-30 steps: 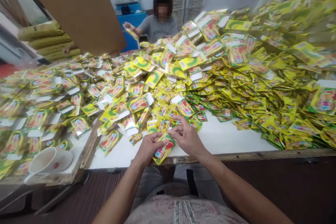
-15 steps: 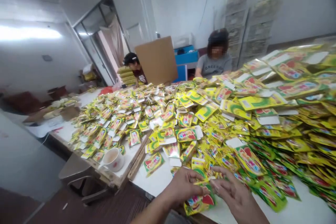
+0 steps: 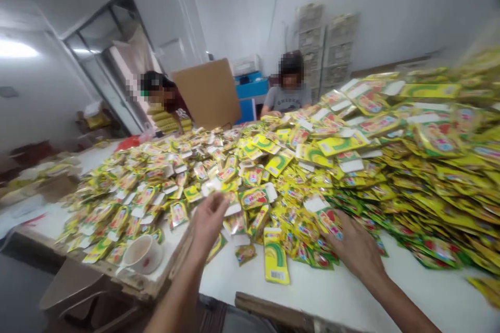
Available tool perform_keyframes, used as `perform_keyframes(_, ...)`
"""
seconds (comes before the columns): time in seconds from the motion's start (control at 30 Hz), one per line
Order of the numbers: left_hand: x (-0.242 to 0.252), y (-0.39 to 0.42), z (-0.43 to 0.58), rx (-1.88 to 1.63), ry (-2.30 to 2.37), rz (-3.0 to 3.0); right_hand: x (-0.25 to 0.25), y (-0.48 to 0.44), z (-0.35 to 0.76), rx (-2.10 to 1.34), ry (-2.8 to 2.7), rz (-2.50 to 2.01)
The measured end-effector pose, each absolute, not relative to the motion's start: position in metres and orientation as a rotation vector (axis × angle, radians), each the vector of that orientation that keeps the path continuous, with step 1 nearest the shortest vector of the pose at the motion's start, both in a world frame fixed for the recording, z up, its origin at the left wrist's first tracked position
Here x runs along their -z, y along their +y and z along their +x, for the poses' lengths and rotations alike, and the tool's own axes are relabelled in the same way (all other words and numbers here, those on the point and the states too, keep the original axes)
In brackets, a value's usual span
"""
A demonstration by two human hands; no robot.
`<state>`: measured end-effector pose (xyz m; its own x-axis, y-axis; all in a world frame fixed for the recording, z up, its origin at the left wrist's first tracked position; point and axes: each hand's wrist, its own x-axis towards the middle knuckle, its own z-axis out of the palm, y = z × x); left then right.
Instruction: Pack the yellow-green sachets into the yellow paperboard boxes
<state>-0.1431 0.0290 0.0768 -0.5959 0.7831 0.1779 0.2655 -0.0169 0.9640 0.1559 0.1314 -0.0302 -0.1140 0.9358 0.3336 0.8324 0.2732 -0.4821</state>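
My left hand (image 3: 211,216) reaches over the left part of the pile, its fingers curled together beside a small carton (image 3: 233,204). Whether anything sits between those fingertips is hidden. On the right, my right hand (image 3: 356,243) has its thumb and fingers closed around the edge of a small printed carton (image 3: 330,222) with a white end flap. Between the hands a yellow carton with a green arc (image 3: 276,263) lies flat on the white table. Small yellow sachets (image 3: 289,213) are heaped behind it.
Many more cartons (image 3: 133,197) spread to the left, and a tall heap of packets (image 3: 437,182) rises at the right. A white cup (image 3: 142,256) stands near the left table's edge. Two people (image 3: 289,88) sit across, beside a large cardboard sheet (image 3: 209,94).
My hands have moved apart from the packet they held together near the table edge. The left went forward and left, the right onto another carton. The view has swung right.
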Motion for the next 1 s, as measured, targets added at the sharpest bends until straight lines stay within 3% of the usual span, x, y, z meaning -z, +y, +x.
perform_keyframes(0.2,0.005,0.003,-0.044,-1.129,1.562,0.953,0.015,0.066,0.156,-0.670,-1.691,-1.588)
perform_keyframes(0.4,0.016,0.012,-0.022,-1.256,1.321,0.850,0.016,0.026,0.137,-0.964,-1.950,-1.223)
perform_keyframes(0.67,0.014,0.008,-0.052,-1.263,1.454,0.955,0.018,0.109,0.119,-0.454,-2.156,-1.490)
perform_keyframes(1.0,0.030,0.009,-0.044,-1.052,1.508,1.155,0.025,0.078,0.151,-0.819,-1.893,-1.455)
